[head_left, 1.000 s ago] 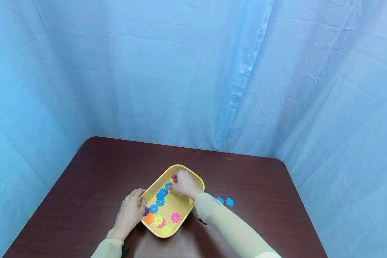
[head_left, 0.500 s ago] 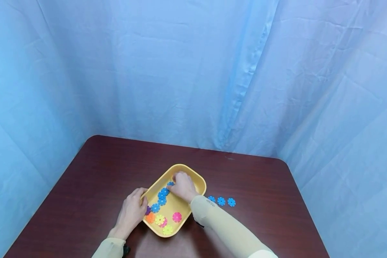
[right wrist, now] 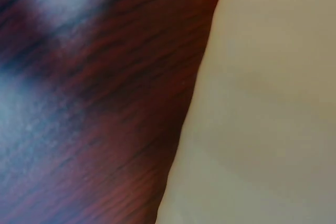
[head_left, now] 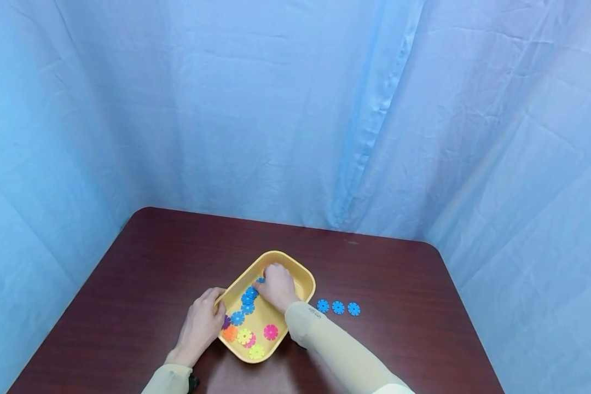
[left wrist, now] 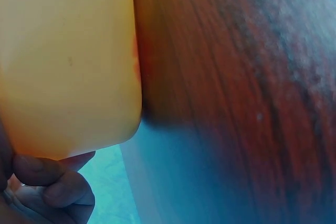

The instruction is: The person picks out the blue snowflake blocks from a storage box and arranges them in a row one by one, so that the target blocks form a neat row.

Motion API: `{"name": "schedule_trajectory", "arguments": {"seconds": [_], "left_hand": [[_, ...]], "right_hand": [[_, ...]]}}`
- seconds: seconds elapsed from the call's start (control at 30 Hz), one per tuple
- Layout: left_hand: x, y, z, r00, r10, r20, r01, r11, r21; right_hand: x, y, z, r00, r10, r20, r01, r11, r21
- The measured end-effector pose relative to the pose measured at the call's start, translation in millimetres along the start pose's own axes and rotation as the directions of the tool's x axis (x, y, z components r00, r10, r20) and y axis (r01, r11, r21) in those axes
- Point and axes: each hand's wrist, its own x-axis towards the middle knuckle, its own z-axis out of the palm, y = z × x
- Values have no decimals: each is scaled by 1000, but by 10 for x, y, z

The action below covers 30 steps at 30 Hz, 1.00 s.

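A yellow plastic tray (head_left: 302, 279) stands at an angle on the table, with several notched flower-shaped discs inside. My left hand (head_left: 203, 323) grips its left side, thumb over the rim and fingers outside; curled fingers (left wrist: 65, 187) show beside the tray's outer wall (left wrist: 73, 66) in the left wrist view. My right hand (head_left: 278, 287) reaches down into the far part of the tray, beside a row of blue discs (head_left: 248, 302). Its fingertips are hidden, so whether they pinch a disc is unclear. The right wrist view shows only tabletop and a pale beige surface.
Three blue discs (head_left: 338, 307) lie in a row on the dark wooden table (head_left: 399, 273), right of the tray. Pink (head_left: 271, 332), yellow (head_left: 256, 351), orange (head_left: 230, 333) and purple discs lie at the tray's near end. Light blue curtains (head_left: 256, 109) hang around the table.
My right hand has stayed inside the tray, shifting slightly, while its forearm has swung a little toward me and left. The third blue disc on the table has come into full view.
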Motion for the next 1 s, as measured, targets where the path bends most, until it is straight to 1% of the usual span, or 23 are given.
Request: {"name": "schedule_trajectory", "arguments": {"seconds": [0.17,0.4,0.6,0.77,1.0], "left_hand": [[-4,2,-2,1000,3,-5,-3,1000,3],[-3,5,-9,1000,22,-12,-22,1000,7],[-4,14,-15,1000,16,-11,-16,1000,11],[2,14,-10,1000,13,-10,-12,1000,15],[0,2,-4,999,24,-27,-23,1000,20]], "right_hand": [[-16,4,-40,999,5,36,-5,1000,13],[-10,32,-53,997,-37,74,39,999,-18],[-2,51,-38,996,-44,77,46,999,-21],[-2,59,-31,996,-57,64,59,998,-37],[-26,60,-29,996,-46,81,48,999,-19]]}}
